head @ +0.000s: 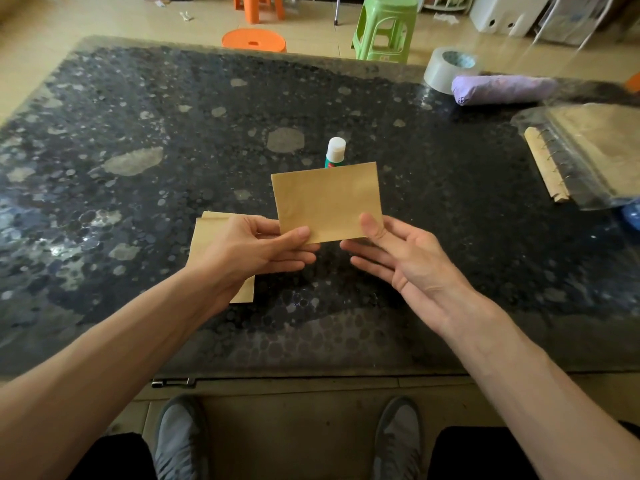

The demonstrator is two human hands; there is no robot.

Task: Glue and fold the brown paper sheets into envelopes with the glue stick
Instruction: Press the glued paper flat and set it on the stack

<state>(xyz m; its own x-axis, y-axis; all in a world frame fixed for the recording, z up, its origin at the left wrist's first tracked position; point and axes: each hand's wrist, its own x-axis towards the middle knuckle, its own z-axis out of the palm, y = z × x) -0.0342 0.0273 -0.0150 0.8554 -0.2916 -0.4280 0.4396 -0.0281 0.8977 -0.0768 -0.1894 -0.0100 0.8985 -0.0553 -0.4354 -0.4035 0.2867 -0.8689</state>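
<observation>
Head view looks down on a dark, speckled glass-topped table (pixel 138 188) that fills most of the scene. At its far right edge lies a clear plastic bag (pixel 588 154) of brown paper. Beyond that are a purple rolled bundle (pixel 502 90) and a grey tape roll (pixel 446 69), which touch each other. On the floor past the table stand a green stool (pixel 384 26) and an orange stool (pixel 254 39).

Both forearms reach in from below. The left hand (pixel 249 251) pinches the lower left edge of a folded brown sheet (pixel 327 202), thumb on the front and fingers curled behind. The right hand (pixel 398 258) has its thumb pressed on the lower right corner, with its fingers lying fairly straight underneath. The sheet is held above the table's middle, slightly tilted, plain face toward the camera.

Under the left hand, a small stack of brown paper (pixel 204 244) lies flat on the glass. The glue stick (pixel 335 152) stands upright and capped just behind the held sheet, which hides its lower half.
</observation>
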